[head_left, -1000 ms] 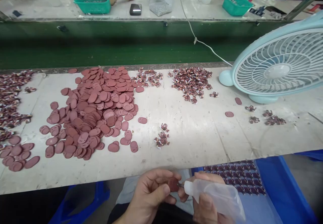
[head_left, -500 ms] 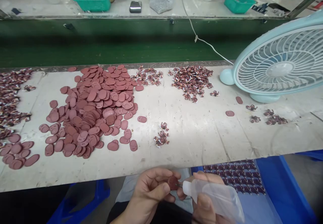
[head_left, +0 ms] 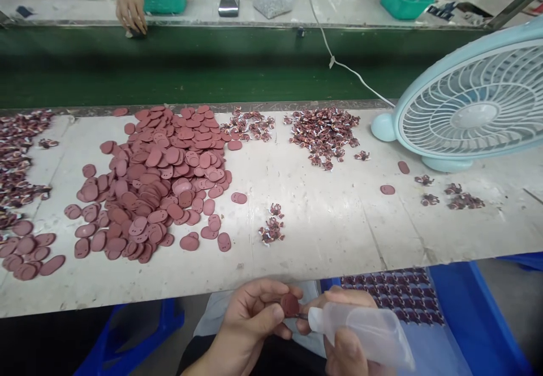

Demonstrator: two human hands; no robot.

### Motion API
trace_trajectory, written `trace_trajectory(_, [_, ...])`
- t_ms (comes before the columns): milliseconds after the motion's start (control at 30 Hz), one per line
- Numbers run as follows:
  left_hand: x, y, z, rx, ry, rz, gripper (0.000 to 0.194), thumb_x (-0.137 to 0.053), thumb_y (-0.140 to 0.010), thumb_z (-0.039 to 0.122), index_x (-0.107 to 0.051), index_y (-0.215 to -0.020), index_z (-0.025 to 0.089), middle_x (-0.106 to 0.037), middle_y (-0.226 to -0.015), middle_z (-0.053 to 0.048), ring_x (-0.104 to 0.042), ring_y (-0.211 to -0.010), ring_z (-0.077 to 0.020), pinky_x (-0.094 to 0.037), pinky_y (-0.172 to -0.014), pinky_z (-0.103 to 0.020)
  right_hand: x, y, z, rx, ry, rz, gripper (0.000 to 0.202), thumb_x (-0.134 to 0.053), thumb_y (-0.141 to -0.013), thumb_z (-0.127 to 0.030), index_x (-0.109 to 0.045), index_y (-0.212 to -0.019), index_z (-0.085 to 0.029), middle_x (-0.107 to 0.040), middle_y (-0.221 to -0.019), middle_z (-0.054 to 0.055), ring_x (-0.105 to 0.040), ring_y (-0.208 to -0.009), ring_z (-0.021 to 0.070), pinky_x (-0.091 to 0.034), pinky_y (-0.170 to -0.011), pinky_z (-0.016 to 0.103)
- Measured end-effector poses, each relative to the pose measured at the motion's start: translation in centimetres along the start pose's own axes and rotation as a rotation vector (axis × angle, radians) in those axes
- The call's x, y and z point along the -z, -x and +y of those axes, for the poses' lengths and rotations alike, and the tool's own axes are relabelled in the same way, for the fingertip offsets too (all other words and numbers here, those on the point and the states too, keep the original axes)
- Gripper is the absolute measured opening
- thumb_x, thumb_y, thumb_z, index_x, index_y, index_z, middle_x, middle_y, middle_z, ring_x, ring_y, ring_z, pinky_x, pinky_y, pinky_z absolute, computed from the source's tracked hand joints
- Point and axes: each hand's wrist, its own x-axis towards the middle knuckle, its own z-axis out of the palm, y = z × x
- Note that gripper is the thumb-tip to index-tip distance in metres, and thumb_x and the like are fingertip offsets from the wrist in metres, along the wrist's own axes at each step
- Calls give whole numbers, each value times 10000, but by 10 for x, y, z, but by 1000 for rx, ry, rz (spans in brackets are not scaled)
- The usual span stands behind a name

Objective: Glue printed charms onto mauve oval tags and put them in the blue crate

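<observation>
Between the thumb and fingers of my left hand [head_left: 257,319] is a small reddish-brown disc [head_left: 290,305]. My right hand [head_left: 350,331] grips a translucent squeeze bottle [head_left: 367,331] with a white cap, tilted so its thin dark nozzle [head_left: 302,315] points at the disc's lower edge. Both hands are below the table's front edge. On the white table [head_left: 322,223] lie a large heap of reddish oval pieces [head_left: 148,184], a pile of small dark figures [head_left: 324,133] and a few such figures [head_left: 271,226] near the front.
A light blue fan [head_left: 470,110] stands at the right. Below it, a blue bin [head_left: 479,314] holds rows of dark pieces [head_left: 399,294]. Across the green conveyor [head_left: 212,70] are green baskets [head_left: 405,0] and another person's hand [head_left: 131,8]. A blue stool [head_left: 131,336] is at lower left.
Across the conveyor, another person's hand has reached forward to the far table's edge, beside the left green basket. My hands and the bottle have barely moved.
</observation>
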Motion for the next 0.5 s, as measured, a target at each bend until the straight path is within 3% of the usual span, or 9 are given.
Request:
trace_trajectory(133, [1, 1, 2, -15, 2, 18, 228, -935, -744, 309, -811, -917, 228, -837, -1160, -95, -801, -905, -217, -570, -641, -198, 15, -37, -10, -238, -373, -1, 355, -736, -845, -582, -731, -1007, -265, -718, -716, -9, -650, -483, 153, -511, -349, 229])
trace_trajectory(267, [1, 3, 7, -24, 23, 16, 231, -939, -739, 298, -797, -905, 224, -840, -1142, -110, -798, -979, -229, -569, -696, -204, 22, -83, -21, -495, -767, -31, 300, -624, -975, -443, -683, -1067, -164, -594, -714, -46, -582, -536, 34, -415, -355, 20])
trace_trajectory(333, [3, 5, 9, -28, 31, 8, 235, -938, -741, 297, -796, -913, 222, -848, -1090, -107, -799, -973, -234, -580, -715, -221, 24, -91, -23, -506, -911, -97, 331, -519, -1040, -432, -653, -1100, -136, -573, -734, -47, -574, -558, 14, -395, -380, -23])
trace_trajectory(400, [7, 6, 12, -38, 30, 8, 239, -931, -748, 302, -797, -931, 229, -844, -1089, -93, -800, -945, -242, -592, -689, -239, 25, -88, -23, -452, -950, -141, 445, -479, -1038, -521, -646, -1132, -119, -555, -744, -43, -555, -543, 21, -335, -333, -23])
trace_trajectory(500, [14, 8, 18, -58, 24, 34, 251, -931, -742, 315, -797, -935, 229, -835, -1112, -94, -799, -894, -248, -570, -586, -222, 18, -71, -22, -369, -675, -210, 542, -554, -947, -665, -681, -1133, -172, -524, -717, -59, -426, -424, 43, -241, -224, 64])
